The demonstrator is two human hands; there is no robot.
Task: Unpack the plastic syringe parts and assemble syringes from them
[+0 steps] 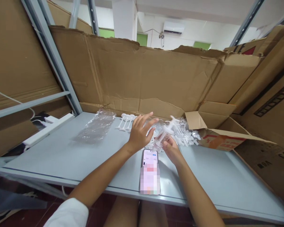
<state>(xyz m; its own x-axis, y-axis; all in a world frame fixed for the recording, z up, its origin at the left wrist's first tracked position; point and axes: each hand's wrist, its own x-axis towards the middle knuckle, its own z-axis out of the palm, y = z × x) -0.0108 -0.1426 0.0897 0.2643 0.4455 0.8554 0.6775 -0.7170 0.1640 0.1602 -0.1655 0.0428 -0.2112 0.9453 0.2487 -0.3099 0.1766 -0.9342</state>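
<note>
A clear plastic syringe (164, 136) with a white plunger is in my right hand (172, 150), tilted with the plunger end pointing up and away. The fingers close round its transparent barrel. My left hand (140, 131) hovers just left of the syringe, fingers spread, with nothing seen in it. Behind and beside that hand, several white plungers (125, 122) lie side by side on the table. Small white plastic parts (191, 138) are heaped to the right of the syringe, and more lie partly hidden behind my hands.
A phone (150, 171) lies on the grey table (97, 164) in front of me. To the left are a flat clear plastic bag (94, 126) and a white power strip (48, 130). An open cardboard box (223, 142) stands right. A cardboard wall (142, 75) closes the back.
</note>
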